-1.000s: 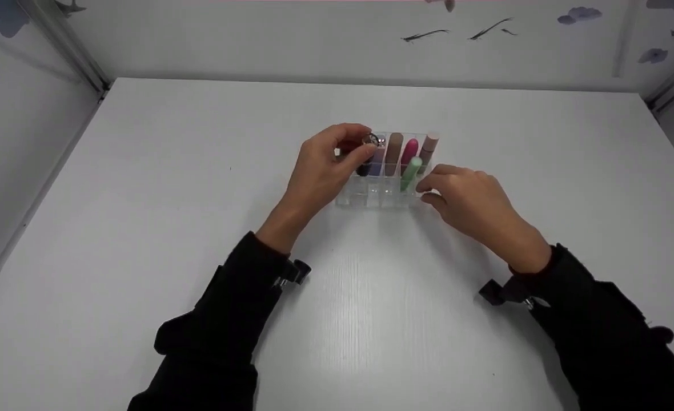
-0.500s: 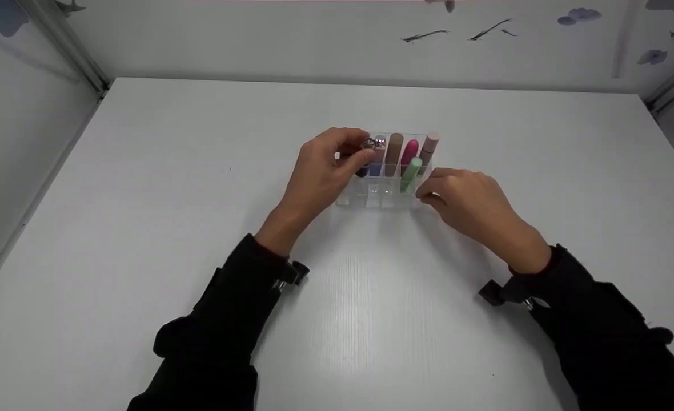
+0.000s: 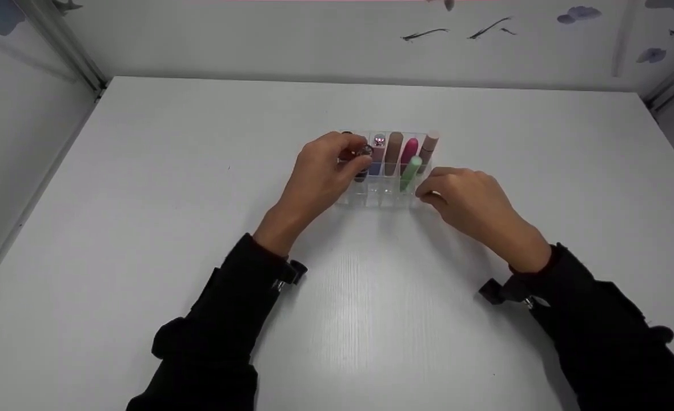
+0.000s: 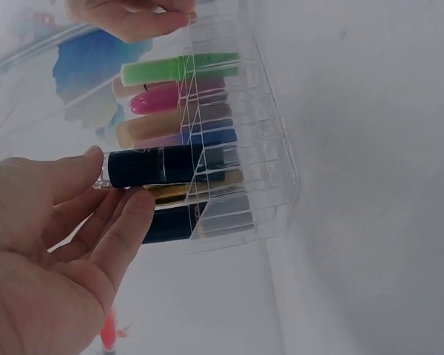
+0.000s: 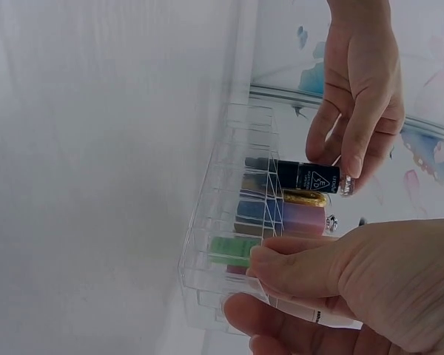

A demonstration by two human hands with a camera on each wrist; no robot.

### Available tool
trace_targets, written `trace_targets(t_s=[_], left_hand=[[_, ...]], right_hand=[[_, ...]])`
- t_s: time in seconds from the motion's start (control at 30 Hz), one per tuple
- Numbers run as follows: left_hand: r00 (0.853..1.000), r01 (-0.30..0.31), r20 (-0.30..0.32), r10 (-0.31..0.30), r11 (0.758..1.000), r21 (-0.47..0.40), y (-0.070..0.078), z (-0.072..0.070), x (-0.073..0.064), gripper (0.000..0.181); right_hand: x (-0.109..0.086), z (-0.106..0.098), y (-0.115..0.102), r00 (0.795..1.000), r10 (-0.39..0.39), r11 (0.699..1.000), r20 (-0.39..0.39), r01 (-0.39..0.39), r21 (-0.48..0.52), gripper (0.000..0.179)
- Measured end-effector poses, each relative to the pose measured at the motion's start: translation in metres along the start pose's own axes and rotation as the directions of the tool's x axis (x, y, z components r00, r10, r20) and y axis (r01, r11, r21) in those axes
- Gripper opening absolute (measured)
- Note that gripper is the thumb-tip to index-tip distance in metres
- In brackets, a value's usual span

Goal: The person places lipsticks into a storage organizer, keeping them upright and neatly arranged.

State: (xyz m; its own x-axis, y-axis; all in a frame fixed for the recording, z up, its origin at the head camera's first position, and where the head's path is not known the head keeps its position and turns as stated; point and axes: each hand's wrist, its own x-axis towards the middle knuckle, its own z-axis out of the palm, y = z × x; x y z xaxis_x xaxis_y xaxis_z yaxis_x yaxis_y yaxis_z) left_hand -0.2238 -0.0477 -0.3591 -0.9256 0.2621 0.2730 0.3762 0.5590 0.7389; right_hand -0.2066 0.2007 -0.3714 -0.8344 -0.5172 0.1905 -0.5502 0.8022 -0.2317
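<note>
Between thumb and fingertips, my left hand (image 3: 323, 171) pinches the jewelled end of a black lipstick tube (image 4: 152, 168). Its other end sits within a front compartment of the clear lipstick organizer (image 3: 391, 200). At the organizer's right front corner, my right hand (image 3: 471, 200) grips the wall with curled thumb and finger. A green lipstick tube (image 3: 411, 171) leans in the front row close to those fingers. Behind stand a brown tube (image 3: 394, 153), a magenta one (image 3: 409, 151), a pale pink-capped one (image 3: 430, 145) and a pink-and-blue one (image 3: 377, 157).
A gold tube (image 4: 169, 194) and another black tube (image 4: 169, 225) stand in the organizer by my left fingers. Underneath is a white table (image 3: 348, 319); white panels with flower prints (image 3: 580, 14) rise behind it and at the sides.
My left hand has shifted slightly left and toward me, bringing the black lipstick tube forward and lower at the organizer. My right hand stays at the corner, its fingers a little closer together.
</note>
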Motion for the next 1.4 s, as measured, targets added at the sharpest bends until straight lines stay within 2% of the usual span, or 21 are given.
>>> trace_targets(t_s=[0.33,1.1,1.4], left_hand=[[0.998,0.050,0.021,-0.052,0.994,0.095,0.0006,0.0006,0.0012,0.029],[0.999,0.041,0.016,-0.043,0.997,0.062,-0.0055,0.0065,0.0006,0.025],[0.999,0.037,0.007,-0.038,0.996,0.086,-0.0050,0.0072,0.0006,0.024]], right_hand=[[-0.0006,-0.0013,0.0003,1.000,0.003,1.000,-0.014,-0.003,0.002,0.011],[0.0006,0.0020,0.0015,1.000,0.014,1.000,0.011,-0.015,0.014,0.011],[0.0007,0.0024,0.0014,1.000,0.011,1.000,0.000,-0.011,0.017,0.012]])
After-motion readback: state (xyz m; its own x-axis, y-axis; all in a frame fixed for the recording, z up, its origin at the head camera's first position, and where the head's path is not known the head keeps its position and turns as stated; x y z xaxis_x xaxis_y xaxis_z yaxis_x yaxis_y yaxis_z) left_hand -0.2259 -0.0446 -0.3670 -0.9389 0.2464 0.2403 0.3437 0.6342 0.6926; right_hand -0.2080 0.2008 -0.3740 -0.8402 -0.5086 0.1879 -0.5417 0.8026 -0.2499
